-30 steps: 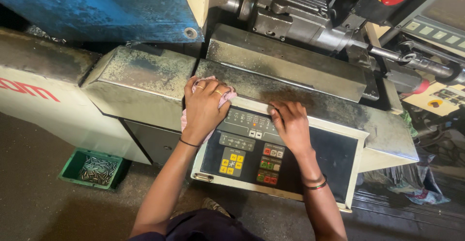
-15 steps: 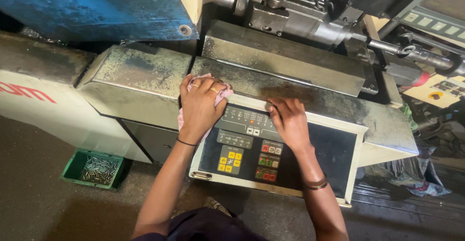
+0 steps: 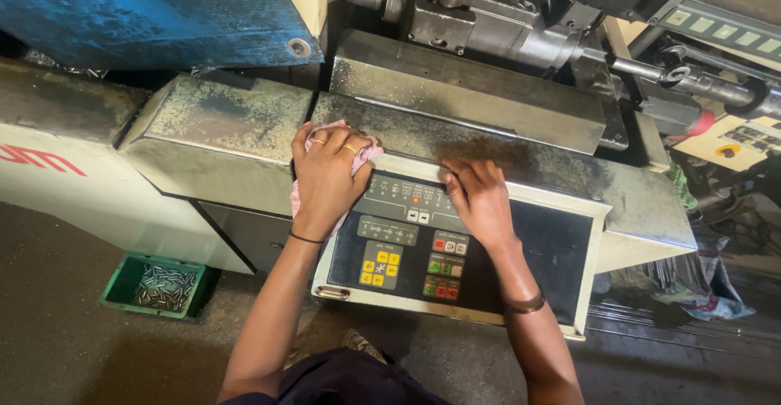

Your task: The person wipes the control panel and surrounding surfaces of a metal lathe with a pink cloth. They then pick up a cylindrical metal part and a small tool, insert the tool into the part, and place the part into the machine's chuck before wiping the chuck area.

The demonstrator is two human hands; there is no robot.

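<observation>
The left hand point(image 3: 328, 173) is pressing a pink cloth point(image 3: 364, 154) flat at the control panel's point(image 3: 488, 250) far left edge, the right hand point(image 3: 480, 198) is resting open on it, and the grimy metal ledge point(image 3: 521, 157) beyond is looking mostly unwiped.

We see a pink cloth point(image 3: 364, 154), crumpled and mostly covered, pressed flat at the upper left corner of the control panel point(image 3: 423, 234). One edge peeks out above that corner; another hangs just left of the panel.
</observation>
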